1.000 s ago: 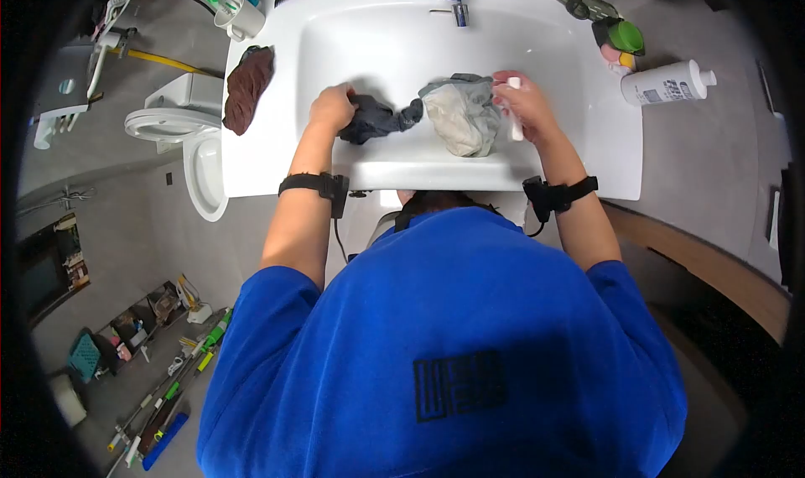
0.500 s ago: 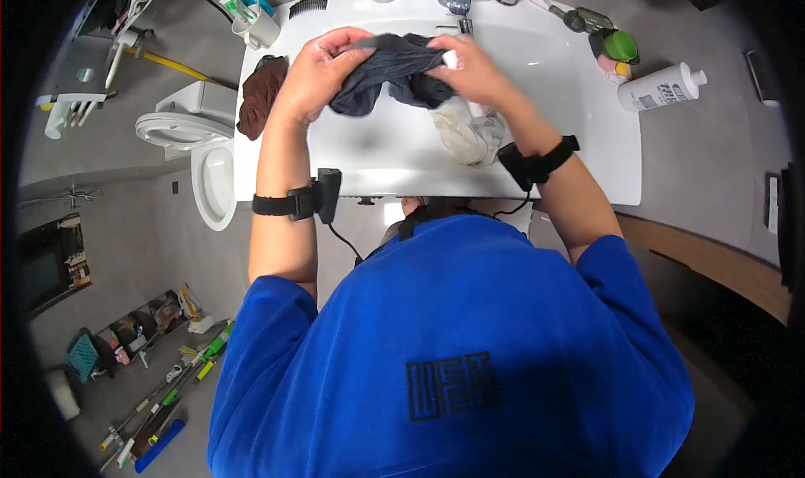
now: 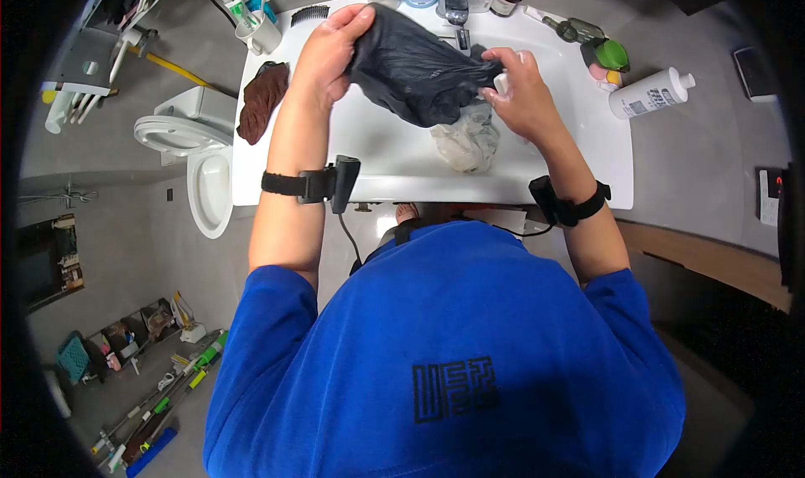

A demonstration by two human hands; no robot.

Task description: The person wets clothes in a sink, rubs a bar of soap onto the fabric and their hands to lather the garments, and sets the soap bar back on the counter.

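Above the white washbasin (image 3: 386,155), a dark grey cloth garment (image 3: 411,67) is stretched out between my two hands. My left hand (image 3: 329,54) grips its upper left edge, thumb on top. On the other side, my right hand (image 3: 524,92) pinches the bunched right end. A small white block (image 3: 501,83), perhaps soap, also sits in the right fingers. Below the garment, a crumpled whitish cloth (image 3: 468,142) lies in the basin, partly covered. A brown cloth (image 3: 263,101) rests on the basin's left rim.
The faucet (image 3: 455,8) stands at the back of the basin. A cup with toothpaste (image 3: 258,35) and a black comb (image 3: 309,14) are at the back left. To the right are a white bottle (image 3: 652,94) and a green-lidded container (image 3: 612,54). A toilet (image 3: 210,184) stands left.
The garment was bunched between my hands and is now spread wider. My left hand has risen with its edge, and my right hand has moved right and slightly down.
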